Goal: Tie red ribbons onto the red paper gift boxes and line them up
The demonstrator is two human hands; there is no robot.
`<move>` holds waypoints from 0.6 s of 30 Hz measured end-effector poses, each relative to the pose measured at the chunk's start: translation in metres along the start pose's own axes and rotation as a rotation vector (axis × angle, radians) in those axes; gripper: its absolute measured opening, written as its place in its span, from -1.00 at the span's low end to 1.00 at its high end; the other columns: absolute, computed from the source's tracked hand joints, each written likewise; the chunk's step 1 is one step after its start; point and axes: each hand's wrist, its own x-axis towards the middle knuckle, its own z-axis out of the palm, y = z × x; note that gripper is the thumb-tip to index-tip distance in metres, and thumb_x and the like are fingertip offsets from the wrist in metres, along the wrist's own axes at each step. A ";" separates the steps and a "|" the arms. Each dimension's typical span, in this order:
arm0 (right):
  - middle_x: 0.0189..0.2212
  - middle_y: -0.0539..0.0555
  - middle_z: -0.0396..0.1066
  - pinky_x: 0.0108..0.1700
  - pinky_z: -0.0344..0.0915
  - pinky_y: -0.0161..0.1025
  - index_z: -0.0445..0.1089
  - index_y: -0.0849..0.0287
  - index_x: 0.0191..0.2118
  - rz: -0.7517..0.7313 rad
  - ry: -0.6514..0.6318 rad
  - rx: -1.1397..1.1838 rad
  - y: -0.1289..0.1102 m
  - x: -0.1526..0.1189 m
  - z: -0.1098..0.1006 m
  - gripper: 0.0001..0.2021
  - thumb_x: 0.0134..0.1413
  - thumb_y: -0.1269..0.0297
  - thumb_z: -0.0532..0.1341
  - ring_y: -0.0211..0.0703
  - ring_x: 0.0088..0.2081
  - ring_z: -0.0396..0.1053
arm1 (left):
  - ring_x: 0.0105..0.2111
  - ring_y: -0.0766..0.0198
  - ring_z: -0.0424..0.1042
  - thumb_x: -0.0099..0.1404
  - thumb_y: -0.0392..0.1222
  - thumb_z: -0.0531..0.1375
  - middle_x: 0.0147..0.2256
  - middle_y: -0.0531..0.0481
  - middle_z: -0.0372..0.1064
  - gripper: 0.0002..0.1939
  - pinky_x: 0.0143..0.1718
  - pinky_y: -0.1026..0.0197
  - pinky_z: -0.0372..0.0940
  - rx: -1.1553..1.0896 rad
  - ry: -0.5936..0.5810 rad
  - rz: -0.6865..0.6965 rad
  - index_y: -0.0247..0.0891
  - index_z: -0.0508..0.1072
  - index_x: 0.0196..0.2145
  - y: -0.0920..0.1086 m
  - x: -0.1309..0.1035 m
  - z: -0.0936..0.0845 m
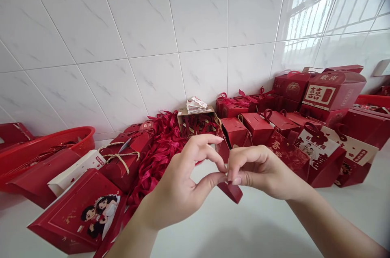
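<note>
My left hand (187, 181) and my right hand (263, 172) meet in mid-air over the white table. Each pinches with thumb and index finger at the same spot, the fingertips nearly touching. From between them hangs a dark red ribbon (233, 194), its lower part bent into a loop. The fingers hide the ends of the ribbon. Behind my left hand lies a heap of shiny red ribbon (157, 152). A small box (199, 122) with strips inside and white printed cards (196, 104) on top stands behind both hands.
Red gift boxes (234, 130) stand in rows behind and right of my right hand, with larger boxes (332, 91) stacked farther back. At left are a box with a cartoon couple (81, 213), a rope-tied box (122, 160) and a red plastic basket (76, 134). A tiled wall (152, 46) closes the back.
</note>
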 end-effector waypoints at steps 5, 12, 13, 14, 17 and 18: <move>-0.50 -0.02 0.39 -0.44 0.34 -0.31 0.49 0.20 -0.38 -0.050 0.151 0.094 0.008 0.004 0.007 -0.95 0.09 0.40 0.32 -0.34 -0.50 0.34 | -0.34 0.32 0.46 0.29 -0.41 0.19 -0.38 0.13 0.46 -0.61 -0.26 0.27 0.41 0.028 0.171 -0.059 -0.12 0.22 0.01 -0.005 0.001 0.007; -0.54 -0.03 0.38 -0.43 0.32 -0.26 0.45 0.21 -0.40 -0.029 0.271 0.071 0.019 0.010 0.007 -0.85 0.05 0.24 0.36 -0.29 -0.51 0.35 | -0.49 0.34 0.28 0.29 -0.38 0.16 -0.37 0.11 0.42 -0.70 -0.41 0.26 0.33 0.118 0.243 -0.127 -0.12 0.23 -0.07 -0.016 0.002 0.016; -0.53 -0.03 0.39 -0.42 0.32 -0.26 0.44 0.21 -0.39 -0.017 0.253 0.075 0.020 0.011 0.006 -0.83 0.04 0.23 0.37 -0.29 -0.51 0.35 | -0.46 0.32 0.33 0.29 -0.36 0.16 -0.37 0.10 0.42 -0.69 -0.40 0.26 0.35 0.105 0.207 -0.148 -0.12 0.23 -0.05 -0.015 0.003 0.015; -0.53 -0.03 0.39 -0.40 0.33 -0.25 0.43 0.21 -0.39 -0.001 0.221 0.083 0.021 0.011 0.005 -0.82 0.05 0.21 0.36 -0.29 -0.50 0.35 | -0.41 0.29 0.39 0.29 -0.34 0.17 -0.36 0.09 0.43 -0.67 -0.37 0.25 0.38 0.101 0.162 -0.170 -0.11 0.23 -0.03 -0.014 0.004 0.012; -0.54 -0.03 0.37 -0.39 0.32 -0.24 0.40 0.22 -0.35 0.052 0.076 0.058 0.021 0.011 -0.001 -0.80 0.11 0.18 0.32 -0.28 -0.49 0.34 | -0.18 0.17 0.47 0.27 -0.21 0.24 -0.22 0.00 0.46 -0.58 -0.17 0.16 0.42 0.207 0.093 -0.212 -0.10 0.25 0.06 -0.006 0.001 -0.004; -0.53 -0.02 0.38 -0.38 0.32 -0.25 0.40 0.22 -0.35 0.069 0.023 0.000 0.021 0.010 -0.003 -0.82 0.13 0.20 0.29 -0.28 -0.48 0.34 | -0.13 0.15 0.47 0.26 -0.17 0.25 -0.16 -0.03 0.45 -0.55 -0.12 0.14 0.41 0.274 0.108 -0.214 -0.10 0.27 0.08 -0.004 -0.004 -0.012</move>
